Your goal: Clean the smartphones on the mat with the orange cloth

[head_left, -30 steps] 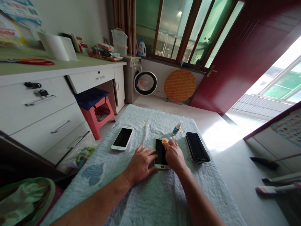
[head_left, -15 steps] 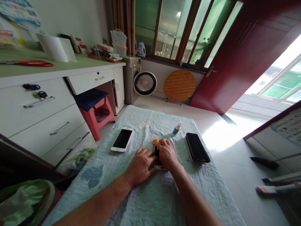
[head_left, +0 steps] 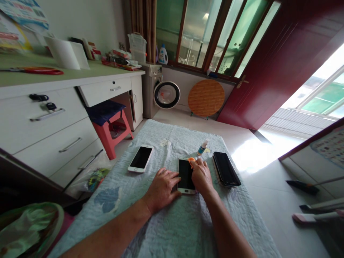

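A white-framed smartphone [head_left: 185, 174] with a dark screen lies face up on the cloth-covered table. My left hand [head_left: 163, 186] is open, its fingers stretched out and touching the phone's left edge, the thumb by the lower corner. My right hand [head_left: 201, 173] is closed on a small orange cloth [head_left: 191, 162] at the phone's upper right; most of the cloth is hidden under the fingers. Another white phone [head_left: 141, 159] rests to the left. On the right lies a black phone [head_left: 226, 169], seemingly stacked on another flat item. A small spray bottle [head_left: 202, 147] stands behind my right hand.
The light blue quilted cloth [head_left: 166, 229] covers the table. Left of it are a red stool [head_left: 122, 129], white drawers [head_left: 53, 136] and a bin [head_left: 60, 218]. A washing machine [head_left: 150, 93] with its door open and a round folding table [head_left: 206, 98] stand beyond.
My right hand has slid to the right with the orange cloth, from the phone's upper left to its upper right, uncovering more screen. My left hand has stayed at the phone's left edge.
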